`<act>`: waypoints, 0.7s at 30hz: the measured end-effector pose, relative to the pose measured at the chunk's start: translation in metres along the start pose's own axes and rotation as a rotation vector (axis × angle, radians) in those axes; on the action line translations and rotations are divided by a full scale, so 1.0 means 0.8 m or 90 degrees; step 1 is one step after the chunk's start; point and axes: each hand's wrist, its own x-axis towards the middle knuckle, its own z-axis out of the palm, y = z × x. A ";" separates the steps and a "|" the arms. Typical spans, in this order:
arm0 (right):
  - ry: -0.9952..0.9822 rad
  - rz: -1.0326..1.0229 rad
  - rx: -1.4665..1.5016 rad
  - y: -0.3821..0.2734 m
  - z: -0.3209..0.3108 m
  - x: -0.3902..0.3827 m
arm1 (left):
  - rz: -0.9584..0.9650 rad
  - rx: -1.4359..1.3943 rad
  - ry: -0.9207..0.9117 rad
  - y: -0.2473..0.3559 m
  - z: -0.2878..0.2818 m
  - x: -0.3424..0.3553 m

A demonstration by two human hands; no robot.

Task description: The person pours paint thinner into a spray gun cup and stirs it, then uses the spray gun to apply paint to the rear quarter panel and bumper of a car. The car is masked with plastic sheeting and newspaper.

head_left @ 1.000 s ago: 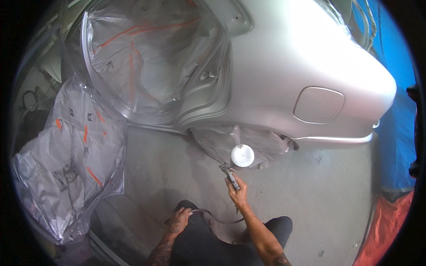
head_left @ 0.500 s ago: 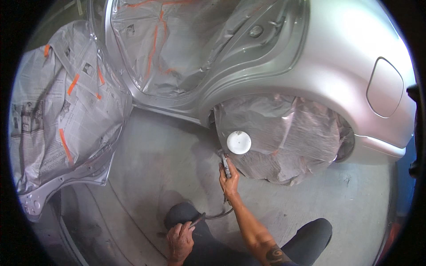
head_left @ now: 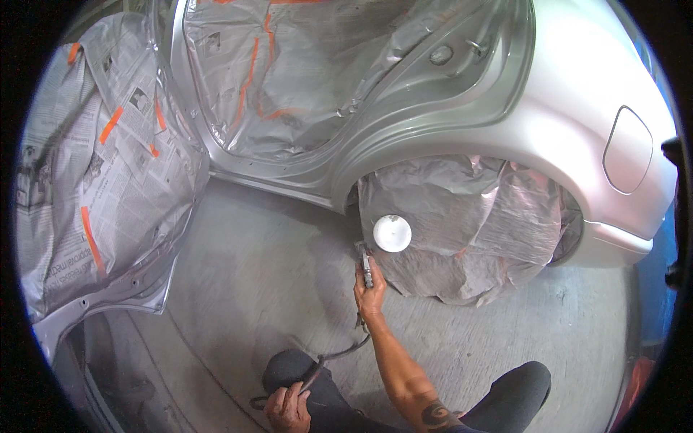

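Note:
My right hand (head_left: 370, 294) is wrapped round the grip of a spray gun (head_left: 366, 265), whose round white paint cup (head_left: 393, 233) faces up. The gun is beside the lower front of the wheel arch, where crumpled masking sheet (head_left: 462, 224) covers the wheel. From the gun's lower end a dark air hose (head_left: 341, 353) curves down to my left hand (head_left: 289, 410), closed around it near my knee. Above the wheel is the silver rear body panel (head_left: 570, 108) of a car. Any spray from the nozzle is too faint to make out.
At the left stands an open car door (head_left: 115, 292), masked with newspaper (head_left: 119, 173) and orange tape (head_left: 92, 242). Taped sheeting (head_left: 310, 79) covers the door opening. The hose trails over the grey concrete floor (head_left: 238, 252). Something red (head_left: 638, 382) lies at the right edge.
My left hand has shifted slightly lower with the hose. The right hand keeps its grip on the spray gun, nearly in place. The view has shifted a little against the car.

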 end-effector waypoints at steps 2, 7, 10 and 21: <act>-0.012 -0.013 -0.008 0.000 0.008 0.003 | 0.002 -0.013 0.004 -0.002 -0.002 -0.001; 0.012 -0.072 -0.104 0.007 0.030 0.009 | -0.006 0.005 0.023 -0.008 -0.003 -0.010; 0.029 -0.073 -0.125 0.010 0.037 0.012 | -0.008 0.005 0.038 -0.010 -0.003 -0.012; 0.025 0.184 0.283 -0.054 -0.074 -0.004 | -0.017 -0.003 0.057 -0.018 -0.007 -0.010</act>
